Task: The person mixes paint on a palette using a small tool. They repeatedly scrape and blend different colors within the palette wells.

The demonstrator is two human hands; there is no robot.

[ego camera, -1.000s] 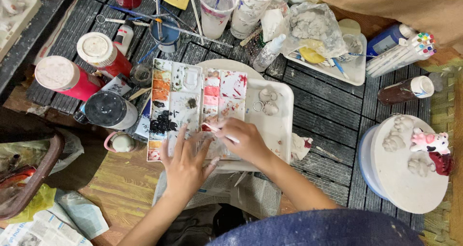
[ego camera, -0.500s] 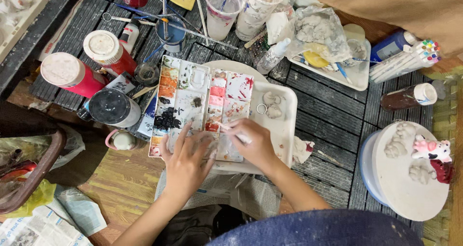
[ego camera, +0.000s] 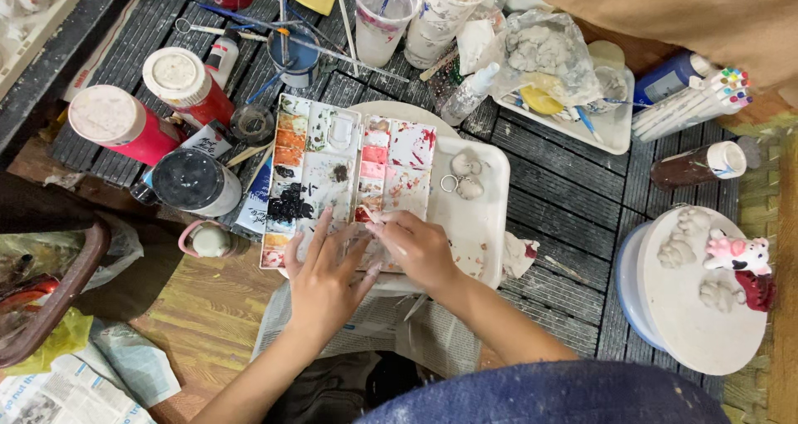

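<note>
My left hand [ego camera: 326, 276] lies flat with fingers spread on the near edge of a paint palette [ego camera: 332, 168] stained orange, black, red and pink. My right hand [ego camera: 418, 247] grips a thin brush [ego camera: 366, 214] whose tip touches a pink-red well of the palette. The palette rests on a white tray [ego camera: 486, 216] that also holds two small white clay pieces [ego camera: 465, 177] with a ring. Newspaper [ego camera: 391, 324] lies across my lap under the tray.
Red paint bottles [ego camera: 179, 83] with white caps and a dark jar [ego camera: 193, 183] stand left. Cups with brushes [ego camera: 382, 8] are at the back. At right a round white board [ego camera: 690, 308] carries clay paws and a painted figurine [ego camera: 738, 254]. Markers [ego camera: 694, 104] lie beyond.
My right hand has shifted slightly left along the palette, bringing the brush tip to the pink-red well. The view has drifted a little; my left hand stays put.
</note>
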